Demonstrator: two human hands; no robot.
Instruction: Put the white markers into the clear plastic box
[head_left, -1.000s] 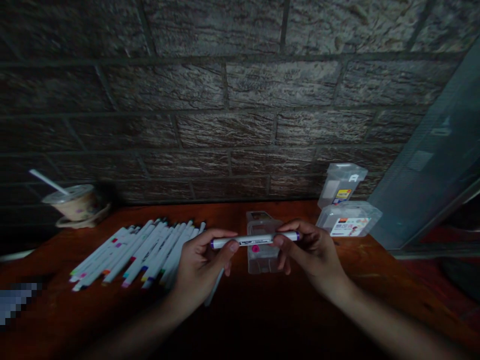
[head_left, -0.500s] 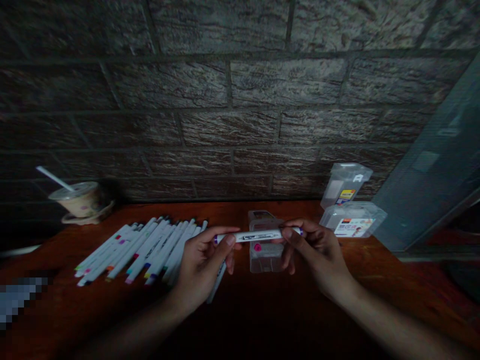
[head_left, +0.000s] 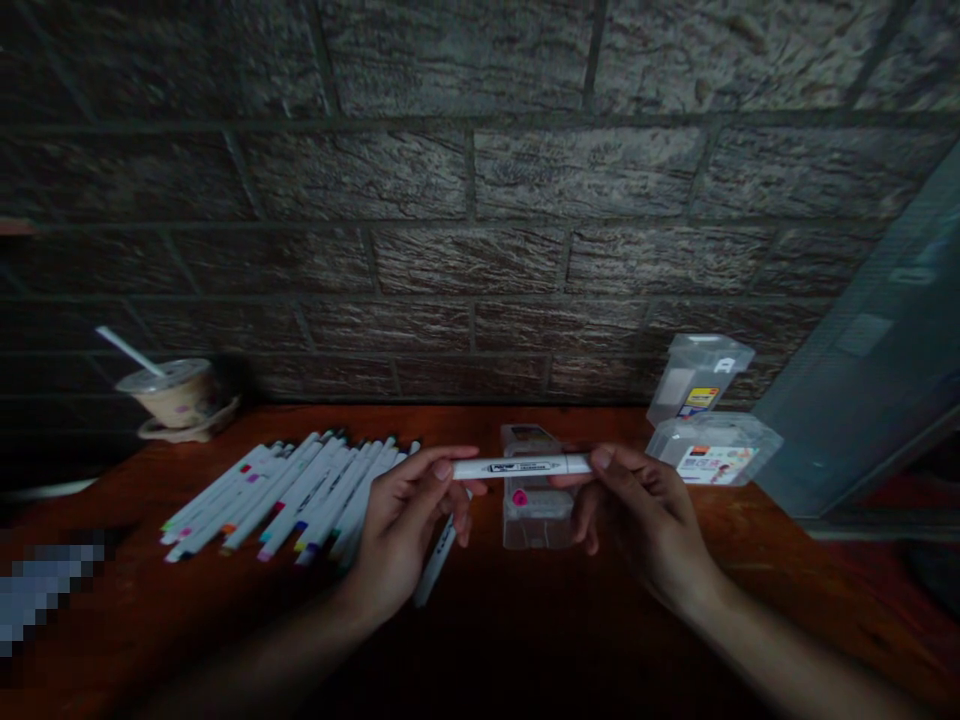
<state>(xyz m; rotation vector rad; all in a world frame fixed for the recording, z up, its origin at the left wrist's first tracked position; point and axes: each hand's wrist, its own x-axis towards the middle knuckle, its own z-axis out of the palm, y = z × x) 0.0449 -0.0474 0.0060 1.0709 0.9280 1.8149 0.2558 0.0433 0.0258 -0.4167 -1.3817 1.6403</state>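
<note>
A white marker with black print is held level between my two hands, above the table. My left hand pinches its left end between thumb and fingers. At the other end, my right hand grips it the same way; the tips are covered by my fingers. Behind and below the marker lies a clear plastic case with a pink mark. Partly hidden by my left hand, another white marker rests on the table. Many white markers with coloured ends lie side by side to the left.
A lidded drink cup with a straw stands at the back left on a holder. Two clear plastic containers, a tall one and a wide labelled one, stand at the back right. A brick wall rises behind the wooden table.
The purple ends of the marker, visible before, are now covered by my fingers. My right hand has shifted slightly right along with the view. Both hands keep hold of the marker.
</note>
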